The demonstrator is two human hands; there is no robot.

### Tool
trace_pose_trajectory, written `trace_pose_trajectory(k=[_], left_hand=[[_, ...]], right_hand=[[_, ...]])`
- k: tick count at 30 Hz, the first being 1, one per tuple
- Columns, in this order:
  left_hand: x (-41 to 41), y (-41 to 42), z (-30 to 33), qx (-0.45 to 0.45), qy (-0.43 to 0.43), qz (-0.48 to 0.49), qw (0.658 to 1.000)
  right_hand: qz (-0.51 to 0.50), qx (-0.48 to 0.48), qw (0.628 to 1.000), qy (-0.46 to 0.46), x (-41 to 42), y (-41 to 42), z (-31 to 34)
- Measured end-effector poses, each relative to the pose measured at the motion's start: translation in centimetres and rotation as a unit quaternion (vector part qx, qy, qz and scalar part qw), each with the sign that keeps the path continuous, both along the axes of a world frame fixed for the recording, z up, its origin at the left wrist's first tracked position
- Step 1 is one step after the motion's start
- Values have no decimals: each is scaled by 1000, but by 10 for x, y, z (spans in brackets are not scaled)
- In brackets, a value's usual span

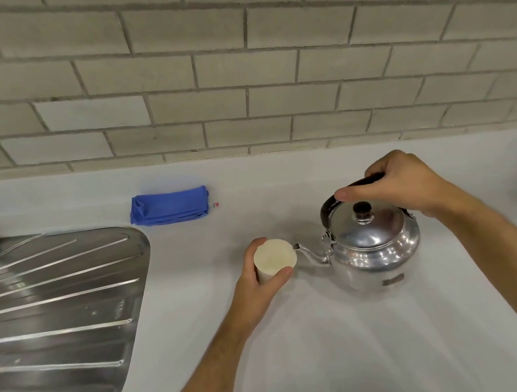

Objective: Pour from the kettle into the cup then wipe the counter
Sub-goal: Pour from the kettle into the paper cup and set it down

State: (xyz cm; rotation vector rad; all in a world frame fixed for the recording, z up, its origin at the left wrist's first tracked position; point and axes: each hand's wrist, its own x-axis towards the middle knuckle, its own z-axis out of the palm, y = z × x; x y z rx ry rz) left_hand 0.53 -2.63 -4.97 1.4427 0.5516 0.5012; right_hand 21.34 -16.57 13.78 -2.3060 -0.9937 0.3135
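I hold the kettle [372,247] upright on the counter [318,351], right hand [402,183] clenched around its black handle [329,210]. Left of the kettle, the cup [274,259] sits just beside the spout tip [296,246], gripped by my left hand [261,283].

Risk: a fast tilt may overshoot the narrow cup and wet the counter. The lid [366,225] may also slip.

Not visible: kettle fill level, cup contents. The blue cloth [170,206] lies well left of the kettle, behind the cup.
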Motion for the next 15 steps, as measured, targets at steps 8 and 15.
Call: trace_pose_trajectory(k=[8, 15], left_hand=[[0, -1, 2, -2, 1, 1, 1000], [0, 1, 0, -3, 8, -3, 1000]], right_hand=[[7, -16, 999, -41, -9, 3, 12], [21, -35, 996, -81, -14, 5, 17]])
